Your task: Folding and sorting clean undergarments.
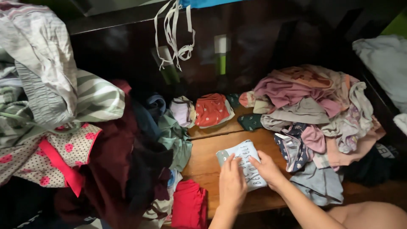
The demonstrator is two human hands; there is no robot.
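Lying flat on the bare wooden surface (203, 161) is a small folded garment (242, 163) of soft pale knit cloth, roughly a rectangle, with dark print across its face and a grey band at one end. Both hands rest on top of it, neither one clenched. The left hand (232, 183) is laid palm down, fingers straight and close together, tips pressing the cloth near its middle. The right hand (266, 168) comes in from the lower right, wrist bent, fingers curled lightly over the near right edge, thumb on top; it presses rather than lifts. The garment's long axis runs on a slant, from the grey end at upper left down toward the lower right under the right hand. Around it, crumpled fabric heaps up: a mixed pastel pile (313, 114) to the right, dark maroon cloth (114, 169) and a dotted white piece (63, 152) to the left, a rolled orange patterned bundle (211, 109) behind.
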